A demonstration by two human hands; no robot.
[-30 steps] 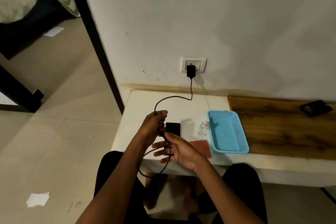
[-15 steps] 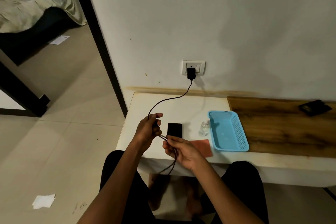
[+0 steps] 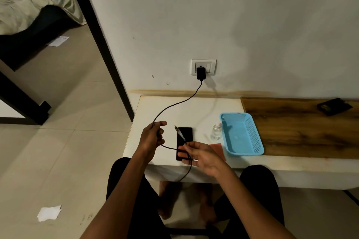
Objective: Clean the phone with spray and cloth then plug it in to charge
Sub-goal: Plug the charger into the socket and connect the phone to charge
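A black phone (image 3: 185, 135) lies flat on the white table (image 3: 186, 110), screen up. The black charger (image 3: 200, 73) sits in the wall socket (image 3: 203, 67), and its cable (image 3: 174, 105) runs down to my left hand (image 3: 152, 137), which grips it left of the phone. My right hand (image 3: 200, 155) pinches the cable near its free end, over the phone's near end. The plug tip (image 3: 177, 129) sticks up above the phone. A slack loop hangs below the table edge. A small clear spray bottle (image 3: 216, 132) stands right of the phone. The reddish cloth (image 3: 218, 147) lies partly hidden behind my right hand.
A light blue plastic basket (image 3: 241, 134) sits right of the bottle, at the edge of a wooden board (image 3: 303, 128). A dark object (image 3: 334, 106) lies at the board's far right. My knees are under the table. Paper scraps (image 3: 49, 213) lie on the floor.
My hands have drawn apart along the cable. The right hand slid toward the free end, and the plug tip now stands out above the phone. The phone has not moved.
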